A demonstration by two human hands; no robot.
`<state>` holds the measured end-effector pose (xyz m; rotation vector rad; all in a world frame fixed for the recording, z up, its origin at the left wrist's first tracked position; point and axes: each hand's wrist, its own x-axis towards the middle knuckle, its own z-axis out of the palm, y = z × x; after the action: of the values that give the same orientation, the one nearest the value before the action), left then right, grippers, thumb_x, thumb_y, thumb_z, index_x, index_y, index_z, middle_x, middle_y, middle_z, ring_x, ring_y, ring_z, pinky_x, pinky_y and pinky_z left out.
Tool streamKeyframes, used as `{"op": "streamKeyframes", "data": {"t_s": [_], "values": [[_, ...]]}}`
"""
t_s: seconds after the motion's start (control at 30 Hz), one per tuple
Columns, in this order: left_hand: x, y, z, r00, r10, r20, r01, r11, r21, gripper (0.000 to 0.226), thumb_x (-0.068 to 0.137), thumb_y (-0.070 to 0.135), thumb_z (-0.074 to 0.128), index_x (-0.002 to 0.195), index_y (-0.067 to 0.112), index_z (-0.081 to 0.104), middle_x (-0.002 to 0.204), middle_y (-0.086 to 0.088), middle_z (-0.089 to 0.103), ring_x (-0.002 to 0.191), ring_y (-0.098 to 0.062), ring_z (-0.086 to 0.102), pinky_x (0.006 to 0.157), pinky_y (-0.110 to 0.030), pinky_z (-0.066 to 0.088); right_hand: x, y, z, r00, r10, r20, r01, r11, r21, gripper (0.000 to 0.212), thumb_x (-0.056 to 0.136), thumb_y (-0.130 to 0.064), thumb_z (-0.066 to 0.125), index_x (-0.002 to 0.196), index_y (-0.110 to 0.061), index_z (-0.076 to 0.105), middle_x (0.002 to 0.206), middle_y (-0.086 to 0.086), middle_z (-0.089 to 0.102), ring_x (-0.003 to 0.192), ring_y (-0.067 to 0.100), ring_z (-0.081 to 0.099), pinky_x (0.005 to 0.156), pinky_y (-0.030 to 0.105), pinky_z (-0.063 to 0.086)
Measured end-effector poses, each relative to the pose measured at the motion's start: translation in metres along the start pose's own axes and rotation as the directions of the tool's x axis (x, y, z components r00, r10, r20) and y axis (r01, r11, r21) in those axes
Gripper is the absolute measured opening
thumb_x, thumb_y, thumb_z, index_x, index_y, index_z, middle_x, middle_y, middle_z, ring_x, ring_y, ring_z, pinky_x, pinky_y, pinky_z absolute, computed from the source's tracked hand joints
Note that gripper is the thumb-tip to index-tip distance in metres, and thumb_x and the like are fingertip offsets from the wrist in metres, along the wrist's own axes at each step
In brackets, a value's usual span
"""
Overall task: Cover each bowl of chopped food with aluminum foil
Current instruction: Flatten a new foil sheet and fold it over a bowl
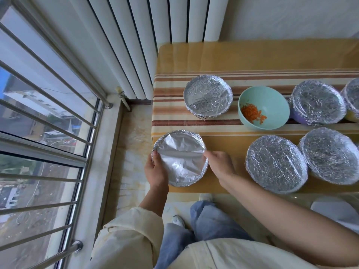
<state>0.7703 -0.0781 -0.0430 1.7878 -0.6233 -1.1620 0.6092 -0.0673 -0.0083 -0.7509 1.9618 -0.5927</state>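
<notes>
You're crimping the last edge on the round bowl under smooth aluminium foil (180, 158) at the near left corner of the yellow striped table (213, 61). Your left hand (155, 169) is curled round its left rim and your right hand (219, 164) pinches the right rim. Five crinkled foil-covered bowls (207, 96) look finished, and only the mint-green bowl of chopped orange carrot (264, 107) still seems to need foil.

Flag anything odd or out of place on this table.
The light teal round bowl with chopped orange food sits uncovered among crinkled foil-covered bowls. Left hand and right hand hold a smoother foil-covered bowl right at the yellow striped table's near-left corner. Nothing looks spilled.
</notes>
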Motion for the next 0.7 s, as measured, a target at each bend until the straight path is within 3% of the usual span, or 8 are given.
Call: {"op": "streamKeyframes", "data": {"t_s": [0.1,0.2,0.23,0.3,0.33,0.4,0.57,0.7], "values": [[0.001,0.002,0.0,0.999,-0.005,0.054,0.005,1.0,0.001,0.029,0.104,0.027,0.041,0.086,0.02,0.063,0.076,0.004,0.058,0.071,-0.009,0.051,0.067,-0.026,0.042,0.016,-0.012,-0.012,0.995,-0.101,0.016,0.101,0.995,-0.022,0.032,0.094,-0.028,0.048,0.07,-0.009,0.056,0.064,0.008,0.052,0.065,0.015,0.043,0.057,0.029,0.03],[0.002,0.001,0.001,0.998,-0.006,0.061,0.006,1.0,0.003,0.03,0.105,0.026,0.041,0.085,0.018,0.062,0.075,0.002,0.058,0.07,-0.01,0.05,0.066,-0.027,0.042,0.035,-0.028,-0.013,0.967,-0.238,0.092,0.227,0.967,0.116,0.032,0.1,-0.026,0.048,0.127,-0.013,0.059,0.121,-0.009,0.058,0.113,0.006,0.05,0.097,0.02,0.037],[0.002,0.002,0.002,0.998,-0.006,0.064,0.006,1.0,0.003,0.03,0.105,0.025,0.041,0.084,0.018,0.062,0.075,0.002,0.057,0.07,-0.01,0.05,0.065,-0.026,0.042,0.041,-0.032,-0.01,0.954,-0.27,0.13,0.254,0.959,0.124,0.035,0.101,-0.024,0.047,0.131,-0.011,0.056,0.127,-0.008,0.056,0.119,0.006,0.049,0.103,0.022,0.035],[0.003,0.002,0.003,0.998,-0.002,0.069,0.002,1.0,0.006,0.03,0.105,0.025,0.041,0.083,0.016,0.061,0.074,0.002,0.055,0.068,-0.01,0.048,0.062,-0.023,0.042,0.047,-0.032,-0.001,0.932,-0.314,0.184,0.303,0.949,0.082,0.024,0.101,-0.021,0.045,0.103,-0.014,0.068,0.098,-0.004,0.066,0.091,0.01,0.058,0.088,0.028,0.043],[0.003,0.002,0.003,0.998,0.005,0.065,-0.006,1.0,0.014,0.03,0.104,0.024,0.042,0.082,0.015,0.06,0.073,0.001,0.054,0.067,-0.01,0.046,0.06,-0.02,0.041,0.047,-0.031,0.004,0.927,-0.323,0.19,0.316,0.947,0.066,0.028,0.101,-0.018,0.045,0.08,-0.016,0.064,0.073,-0.004,0.058,0.069,0.012,0.051,0.073,0.029,0.04],[0.003,0.001,0.004,0.998,0.026,0.051,-0.027,0.999,0.025,0.031,0.104,0.023,0.042,0.08,0.016,0.058,0.073,0.0,0.053,0.068,-0.01,0.045,0.059,-0.018,0.039,0.048,-0.025,0.011,0.933,-0.31,0.183,0.301,0.951,0.074,0.036,0.098,-0.014,0.045,0.063,-0.016,0.045,0.056,-0.005,0.035,0.056,0.014,0.031,0.062,0.029,0.025],[0.004,-0.001,0.004,0.998,0.034,0.052,-0.035,0.999,0.018,0.031,0.105,0.024,0.041,0.083,0.02,0.061,0.079,-0.002,0.059,0.074,-0.012,0.051,0.069,-0.027,0.043,0.053,-0.03,0.006,0.928,-0.237,0.288,0.199,0.968,0.155,0.029,0.099,-0.012,0.044,0.089,0.014,0.051,0.074,0.007,0.042,0.07,0.017,0.036,0.067,0.03,0.03],[0.004,-0.002,0.005,0.998,0.035,0.046,-0.036,0.999,0.014,0.03,0.105,0.025,0.041,0.085,0.02,0.063,0.08,0.0,0.061,0.075,-0.011,0.053,0.07,-0.026,0.044,0.06,-0.029,0.004,0.921,-0.162,0.355,0.09,0.973,0.211,0.027,0.101,-0.016,0.044,0.099,0.008,0.056,0.089,0.007,0.05,0.088,0.016,0.046,0.078,0.029,0.038]]}}
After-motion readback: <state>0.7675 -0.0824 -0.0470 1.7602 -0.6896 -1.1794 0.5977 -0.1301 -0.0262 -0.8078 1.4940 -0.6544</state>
